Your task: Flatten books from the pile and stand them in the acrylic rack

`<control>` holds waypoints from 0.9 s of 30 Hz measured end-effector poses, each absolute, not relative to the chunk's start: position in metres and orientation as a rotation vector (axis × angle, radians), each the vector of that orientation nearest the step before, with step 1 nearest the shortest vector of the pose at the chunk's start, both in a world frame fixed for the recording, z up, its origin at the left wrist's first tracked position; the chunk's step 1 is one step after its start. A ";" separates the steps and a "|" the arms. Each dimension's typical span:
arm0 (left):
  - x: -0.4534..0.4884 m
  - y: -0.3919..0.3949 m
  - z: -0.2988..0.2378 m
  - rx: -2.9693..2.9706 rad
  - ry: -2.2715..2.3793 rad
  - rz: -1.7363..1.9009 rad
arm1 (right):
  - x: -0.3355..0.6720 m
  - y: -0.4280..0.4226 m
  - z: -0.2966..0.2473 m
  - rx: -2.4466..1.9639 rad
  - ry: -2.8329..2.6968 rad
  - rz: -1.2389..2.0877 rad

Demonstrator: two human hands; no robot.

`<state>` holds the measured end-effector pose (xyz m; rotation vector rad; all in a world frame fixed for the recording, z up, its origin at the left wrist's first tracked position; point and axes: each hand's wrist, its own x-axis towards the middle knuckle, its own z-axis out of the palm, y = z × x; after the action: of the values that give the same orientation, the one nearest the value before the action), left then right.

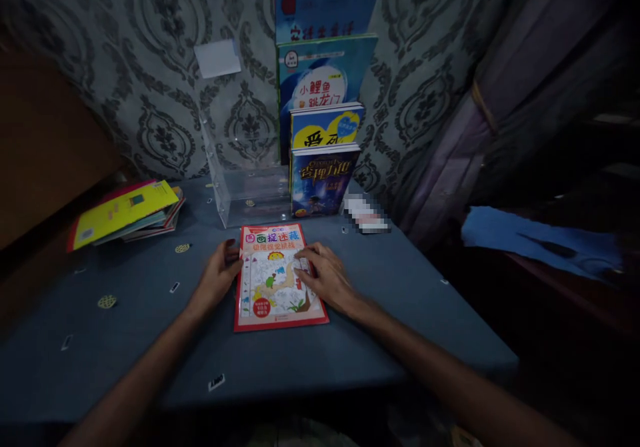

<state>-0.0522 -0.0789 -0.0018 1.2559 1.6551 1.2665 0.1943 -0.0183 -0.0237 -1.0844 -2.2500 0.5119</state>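
A red-bordered picture book [280, 294] with a drawn puzzle scene on its cover lies face up on the grey-blue tablecloth. At its left edge is my left hand [219, 270], with the fingers slightly bent and the thumb apart from them, against the book's side. My right hand [326, 277] rests over the right edge, its thumb and fingers spread on the cover. Just behind the book stands a clear acrylic rack [250, 194] with stepped tiers. Upright books fill its right column, with a dark blue book [323, 180] at the front.
A loose stack of books with a yellow one [127, 214] on top lies at the left. Right of the rack is a blurred-out small item [367, 214]. A white card [218, 58] tops the rack's left side. Blue cloth [540, 240] lies beyond the table's right edge.
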 end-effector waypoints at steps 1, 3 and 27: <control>-0.052 -0.076 0.001 1.092 1.575 1.272 | 0.195 -0.018 -0.025 -1.089 -2.229 0.539; -0.052 -0.073 0.006 0.867 1.413 1.199 | 0.198 -0.016 -0.027 -1.116 -2.176 0.607; -0.077 -0.097 0.037 2.297 1.103 0.698 | 0.221 -0.003 -0.007 -0.466 -2.329 0.661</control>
<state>-0.0766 -0.0970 0.0369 2.2974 1.1028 0.6983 0.2214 -0.0033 -0.0072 -0.4658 -2.3286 0.6608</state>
